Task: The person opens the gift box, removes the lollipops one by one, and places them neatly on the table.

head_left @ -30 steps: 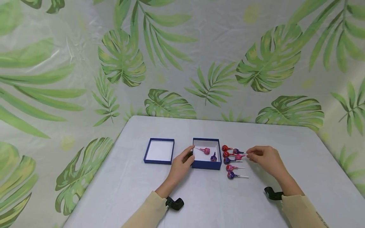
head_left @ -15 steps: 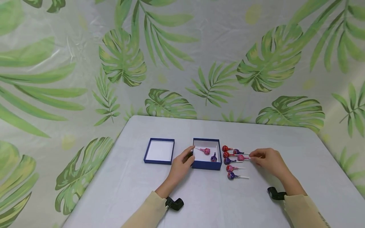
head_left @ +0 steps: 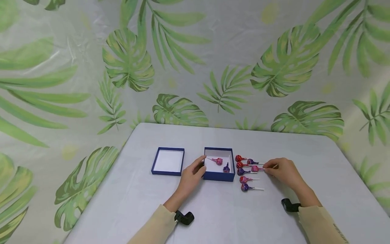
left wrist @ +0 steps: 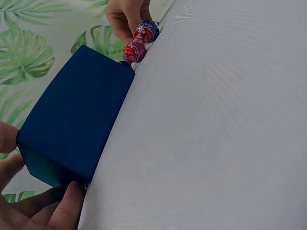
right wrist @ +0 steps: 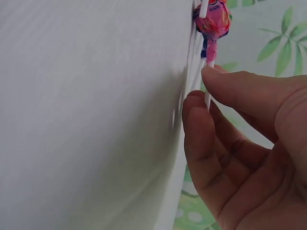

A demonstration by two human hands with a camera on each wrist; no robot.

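Pink lollipop (head_left: 255, 168), centre right of frame beside blue box (head_left: 218, 176), now pinched by its stick in right hand (head_left: 284, 172) fingers (right wrist: 199, 127), apparently barely lifted off counter (head_left: 213, 210). Left hand (head_left: 191, 176) still gripping box corner.

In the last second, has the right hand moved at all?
Yes. The right hand has dropped a little nearer the person, measured against the blue box, and now pinches the stick of the pink lollipop in the row beside it.
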